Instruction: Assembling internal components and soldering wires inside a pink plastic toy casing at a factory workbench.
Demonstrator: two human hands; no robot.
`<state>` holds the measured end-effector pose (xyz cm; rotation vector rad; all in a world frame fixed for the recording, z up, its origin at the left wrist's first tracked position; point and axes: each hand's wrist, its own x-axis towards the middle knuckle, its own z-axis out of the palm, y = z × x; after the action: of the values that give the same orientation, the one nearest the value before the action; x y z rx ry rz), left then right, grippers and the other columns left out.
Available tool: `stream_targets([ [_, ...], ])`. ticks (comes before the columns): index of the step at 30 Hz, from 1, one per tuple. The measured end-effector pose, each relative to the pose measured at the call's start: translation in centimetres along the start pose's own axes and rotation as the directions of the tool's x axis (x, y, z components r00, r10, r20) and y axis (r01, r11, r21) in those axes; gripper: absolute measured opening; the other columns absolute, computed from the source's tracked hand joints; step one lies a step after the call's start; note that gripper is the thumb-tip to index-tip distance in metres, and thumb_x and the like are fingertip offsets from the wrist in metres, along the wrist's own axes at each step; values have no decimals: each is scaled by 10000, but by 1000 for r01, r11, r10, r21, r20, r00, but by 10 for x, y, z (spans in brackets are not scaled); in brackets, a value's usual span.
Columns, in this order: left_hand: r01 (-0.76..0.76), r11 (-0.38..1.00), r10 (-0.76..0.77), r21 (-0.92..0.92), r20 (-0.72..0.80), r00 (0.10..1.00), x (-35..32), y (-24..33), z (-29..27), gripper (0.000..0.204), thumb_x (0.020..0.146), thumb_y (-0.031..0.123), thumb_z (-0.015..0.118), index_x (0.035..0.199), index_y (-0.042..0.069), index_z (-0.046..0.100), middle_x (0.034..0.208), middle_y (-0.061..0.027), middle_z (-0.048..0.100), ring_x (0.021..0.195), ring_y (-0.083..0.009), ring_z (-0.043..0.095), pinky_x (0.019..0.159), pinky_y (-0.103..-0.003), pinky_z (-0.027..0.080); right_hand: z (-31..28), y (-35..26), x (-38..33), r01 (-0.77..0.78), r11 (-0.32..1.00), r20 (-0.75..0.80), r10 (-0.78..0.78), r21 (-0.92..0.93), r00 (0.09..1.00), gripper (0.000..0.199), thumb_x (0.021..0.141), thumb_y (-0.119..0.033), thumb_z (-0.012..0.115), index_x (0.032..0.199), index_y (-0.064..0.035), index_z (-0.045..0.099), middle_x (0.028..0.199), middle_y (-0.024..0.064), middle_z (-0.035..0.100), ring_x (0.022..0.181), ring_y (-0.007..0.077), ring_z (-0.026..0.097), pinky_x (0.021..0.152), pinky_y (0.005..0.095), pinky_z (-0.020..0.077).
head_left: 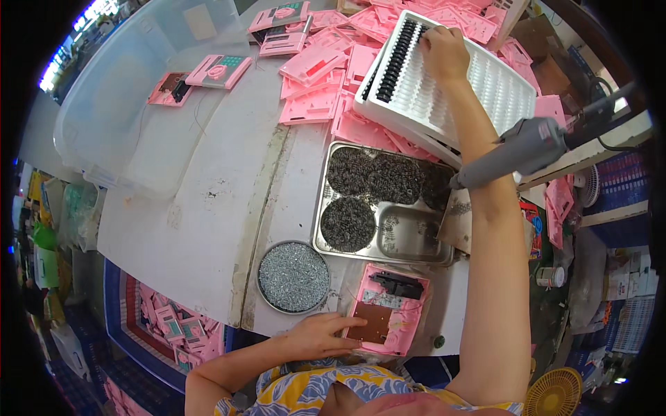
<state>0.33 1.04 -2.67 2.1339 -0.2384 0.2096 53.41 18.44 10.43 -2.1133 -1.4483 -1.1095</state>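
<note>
A pink plastic casing (401, 338) lies at the near edge of the table, holding a brown circuit board (368, 324) and a black part (399, 284). My left hand (322, 335) rests at its left edge, fingers stretched out and apart, their tips touching the casing. Far off to the right, my right hand (444, 54) reaches over a white slotted tray (485, 87) with rows of small black parts (395, 66) along its left side. Its fingers are bent together down at the tray; what they pinch, if anything, is hidden.
A metal tray (409, 236) holds heaps of small dark screws, beside a round dish of silvery screws (294, 277). A grey electric screwdriver (513, 152) hangs over my right forearm. Pink casings (312, 93) pile up behind; a clear bin (104, 118) stands left.
</note>
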Motion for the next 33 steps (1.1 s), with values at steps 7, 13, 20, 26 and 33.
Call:
stream_targets([
  [7,-95,995,95,-14,33,995,14,-7,1,319,832,260,789,1144,224,734,1403,-121,582,975,-299,660,780,-402,547,15,136,15,-391,246,215,530,887,821,252,926,-144,679,1161,-54,690,1091,70,720,1009,208,684,884,360,533],
  [13,-63,996,67,70,-60,996,1,-10,5,350,775,187,805,1119,198,744,1364,-153,615,1061,-328,669,808,-415,551,-171,128,-127,-283,-16,255,484,959,837,304,947,-109,666,1225,6,623,1182,93,688,1101,198,654,928,365,514],
  [20,-58,994,62,97,-45,997,9,4,2,313,797,164,783,1108,186,752,1368,-129,605,1079,-322,645,837,-402,550,-380,-146,-377,-801,370,741,329,470,586,176,802,-50,761,973,-55,720,906,62,685,901,207,570,797,335,459],
  [26,-16,984,27,180,-58,998,3,12,2,282,803,165,784,1083,180,761,1253,-127,626,1010,-306,651,784,-387,551,-373,-183,-385,-450,796,569,166,405,806,175,744,-72,798,898,-72,715,897,44,704,888,266,561,802,377,475],
  [33,1,982,22,189,-119,993,0,16,10,299,784,116,814,1079,141,767,1094,-95,600,748,-209,569,637,-320,485,-360,-180,-398,-446,722,476,182,529,860,237,666,-73,859,847,-57,707,905,46,718,879,264,597,748,356,509],
])
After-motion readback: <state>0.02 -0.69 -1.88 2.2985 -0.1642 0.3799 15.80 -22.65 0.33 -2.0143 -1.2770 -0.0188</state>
